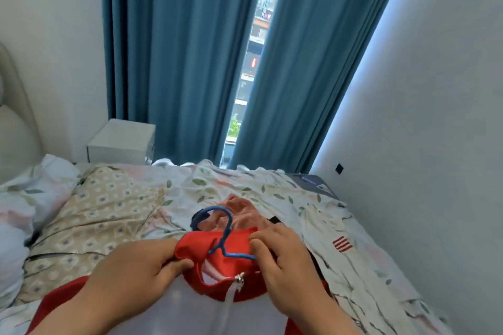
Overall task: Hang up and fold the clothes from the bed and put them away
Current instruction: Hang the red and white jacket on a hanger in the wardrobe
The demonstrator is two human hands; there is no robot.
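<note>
The left hand (141, 266) and right hand (283, 258) pinched the jacket collar (212, 242) over a hanger (237, 255). The bed (245, 185) stood before blue curtains (177, 49).

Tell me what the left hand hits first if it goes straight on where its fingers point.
The left hand pinches the red jacket collar; pushed on rightward, its fingers would probably meet the blue hanger inside that collar first, with the right hand just beyond. Depth is uncertain.
</note>
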